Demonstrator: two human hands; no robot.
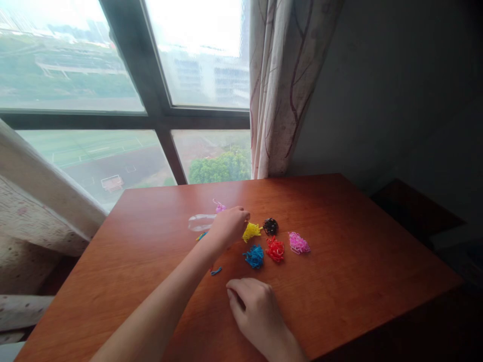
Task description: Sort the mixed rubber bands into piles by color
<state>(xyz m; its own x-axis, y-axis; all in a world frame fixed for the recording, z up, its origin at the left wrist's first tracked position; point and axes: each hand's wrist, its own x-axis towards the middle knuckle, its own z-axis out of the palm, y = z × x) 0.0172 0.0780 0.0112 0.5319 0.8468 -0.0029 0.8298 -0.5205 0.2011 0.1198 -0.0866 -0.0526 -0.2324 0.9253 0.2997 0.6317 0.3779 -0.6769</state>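
Observation:
On the wooden table lie small heaps of rubber bands sorted by colour: yellow, black, blue, red and pink. My left hand reaches forward with its fingers pinched together just left of the yellow heap; what it holds is too small to make out. Beside it lies a clear plastic bag with a pink band behind it. My right hand rests on the table below the blue heap, fingers curled under.
A loose blue band lies under my left forearm. A window and a patterned curtain stand behind the table. A dark low piece of furniture is off the table's right edge.

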